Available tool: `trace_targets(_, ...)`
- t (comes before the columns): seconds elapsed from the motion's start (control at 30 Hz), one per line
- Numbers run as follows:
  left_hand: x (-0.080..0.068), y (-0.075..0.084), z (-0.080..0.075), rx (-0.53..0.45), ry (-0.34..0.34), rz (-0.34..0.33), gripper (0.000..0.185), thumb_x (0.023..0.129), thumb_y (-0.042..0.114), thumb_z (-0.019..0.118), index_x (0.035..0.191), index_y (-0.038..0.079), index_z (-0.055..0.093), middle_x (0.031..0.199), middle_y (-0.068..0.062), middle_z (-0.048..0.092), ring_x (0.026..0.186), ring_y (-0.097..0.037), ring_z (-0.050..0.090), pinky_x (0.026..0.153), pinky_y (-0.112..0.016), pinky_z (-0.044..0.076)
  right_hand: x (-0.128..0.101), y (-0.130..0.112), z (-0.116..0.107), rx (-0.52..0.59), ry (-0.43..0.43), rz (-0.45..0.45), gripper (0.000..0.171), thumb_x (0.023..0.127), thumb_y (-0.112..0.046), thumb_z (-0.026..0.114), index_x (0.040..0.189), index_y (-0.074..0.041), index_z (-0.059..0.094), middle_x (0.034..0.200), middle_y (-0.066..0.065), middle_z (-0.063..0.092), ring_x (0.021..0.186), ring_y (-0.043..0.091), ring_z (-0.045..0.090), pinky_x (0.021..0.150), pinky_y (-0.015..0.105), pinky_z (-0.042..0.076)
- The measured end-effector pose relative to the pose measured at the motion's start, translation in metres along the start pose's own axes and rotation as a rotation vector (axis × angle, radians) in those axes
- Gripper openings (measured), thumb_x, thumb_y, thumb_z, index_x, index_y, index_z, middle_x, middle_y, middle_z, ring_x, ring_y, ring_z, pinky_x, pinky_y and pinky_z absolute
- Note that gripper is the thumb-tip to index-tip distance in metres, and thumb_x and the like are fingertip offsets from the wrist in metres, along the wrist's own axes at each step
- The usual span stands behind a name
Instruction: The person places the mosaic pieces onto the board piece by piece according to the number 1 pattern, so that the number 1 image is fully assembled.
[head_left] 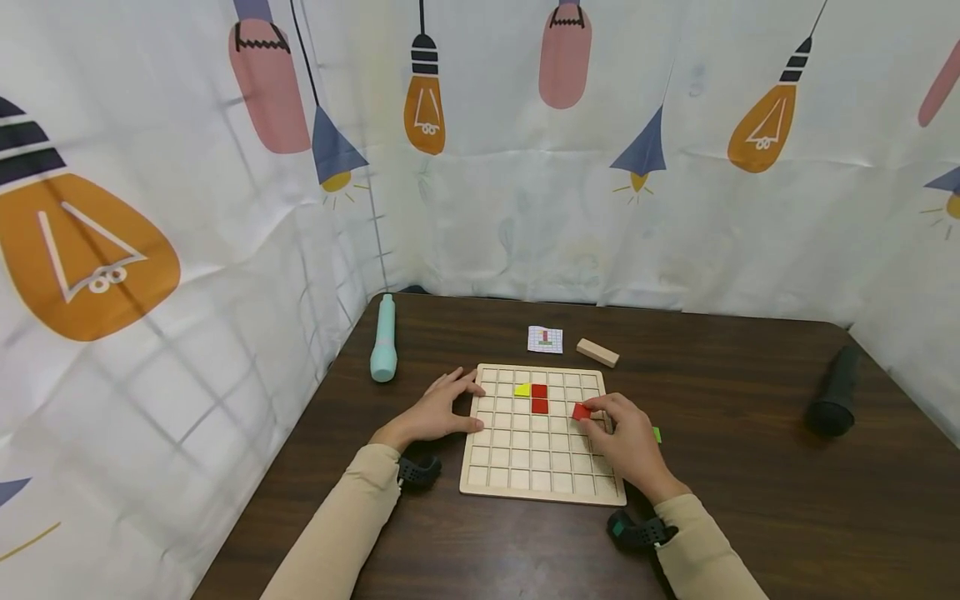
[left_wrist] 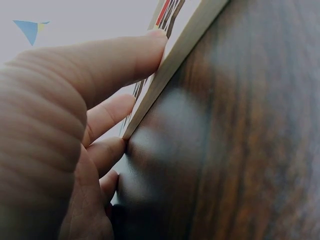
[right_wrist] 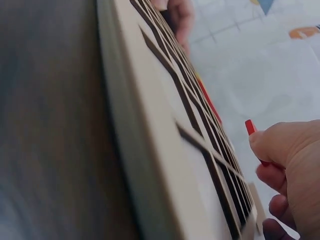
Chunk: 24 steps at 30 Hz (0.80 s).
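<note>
Left hand [head_left: 438,412] flat against grid board [head_left: 525,475], right hand [head_left: 626,442] pinching red tile [head_left: 581,411], dark wooden table [head_left: 750,500], lamp-print curtains [head_left: 675,167].

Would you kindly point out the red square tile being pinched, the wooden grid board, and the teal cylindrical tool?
Red square tile [head_left: 581,411]: head view, its top face.
Wooden grid board [head_left: 517,454]: head view, a bare cell.
Teal cylindrical tool [head_left: 384,340]: head view, mid-body.

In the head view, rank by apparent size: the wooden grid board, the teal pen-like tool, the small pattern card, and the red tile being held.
1. wooden grid board
2. teal tool
3. pattern card
4. red tile, partly hidden by the right hand
</note>
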<state>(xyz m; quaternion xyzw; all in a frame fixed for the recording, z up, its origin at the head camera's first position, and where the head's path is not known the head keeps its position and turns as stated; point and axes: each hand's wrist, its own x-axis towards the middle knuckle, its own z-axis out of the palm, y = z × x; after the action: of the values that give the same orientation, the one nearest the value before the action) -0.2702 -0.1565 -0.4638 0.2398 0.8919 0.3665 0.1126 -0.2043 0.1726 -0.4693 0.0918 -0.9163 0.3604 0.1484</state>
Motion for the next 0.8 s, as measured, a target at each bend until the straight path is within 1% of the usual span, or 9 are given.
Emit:
trace_targets(0.1,0.000,0.001,0.000,-0.005,0.005,0.004,0.045,0.085,0.033,0.076,0.126,0.021,0.061,0.161,-0.007,0.022,0.150,-0.032,0.003,0.115,-0.064,0.004,0.000,-0.004,0.005,0.008,-0.014,-0.016,0.023,0.086,-0.021,0.077,0.108,-0.016,0.073,0.105,-0.002,0.065,0.087,0.016,0.056,0.068,0.031,0.045)
trace_targets(0.23,0.000,0.001,0.000,-0.008,0.010,0.011,0.045,0.085,0.032,0.077,0.125,0.019,0.061,0.161,-0.009,0.023,0.150,-0.034,0.004,0.114,-0.065,0.005,-0.001,-0.009,0.012,0.017,-0.011,-0.043,0.022,0.085,-0.020,0.078,0.106,-0.017,0.075,0.103,-0.003,0.064,0.087,0.015,0.056,0.068,0.030,0.045)
trace_targets(0.37,0.000,0.001,0.001,-0.002,0.005,-0.005,0.045,0.085,0.034,0.077,0.125,0.022,0.061,0.162,-0.006,0.021,0.150,-0.031,0.003,0.115,-0.063,0.005,-0.002,-0.014,0.019,0.030,-0.012,-0.064,0.022,0.084,-0.020,0.079,0.105,-0.016,0.075,0.102,-0.004,0.064,0.090,0.015,0.058,0.072,0.033,0.048)
trace_targets(0.47,0.000,0.000,0.001,0.001,0.002,-0.017,0.045,0.085,0.034,0.077,0.125,0.024,0.060,0.162,-0.004,0.021,0.150,-0.029,0.002,0.115,-0.062,0.005,-0.002,-0.018,0.024,0.041,-0.022,-0.073,0.022,0.085,-0.021,0.078,0.106,-0.017,0.075,0.102,-0.006,0.065,0.095,0.014,0.060,0.077,0.036,0.050)
trace_targets(0.6,0.000,0.000,0.001,-0.002,0.006,-0.016,0.045,0.085,0.035,0.077,0.125,0.025,0.061,0.162,-0.004,0.021,0.150,-0.029,0.002,0.115,-0.063,0.004,-0.001,-0.021,0.030,0.049,-0.036,-0.077,0.021,0.086,-0.022,0.077,0.107,-0.018,0.075,0.104,-0.008,0.065,0.099,0.013,0.060,0.083,0.038,0.051)
trace_targets(0.8,0.000,0.000,0.001,0.000,0.006,-0.015,0.045,0.085,0.035,0.077,0.125,0.024,0.061,0.162,-0.004,0.021,0.150,-0.029,0.003,0.115,-0.063,0.005,0.000,-0.024,0.036,0.028,-0.036,-0.079,0.022,0.086,-0.020,0.077,0.107,-0.017,0.075,0.103,-0.008,0.065,0.097,0.011,0.058,0.080,0.036,0.051)
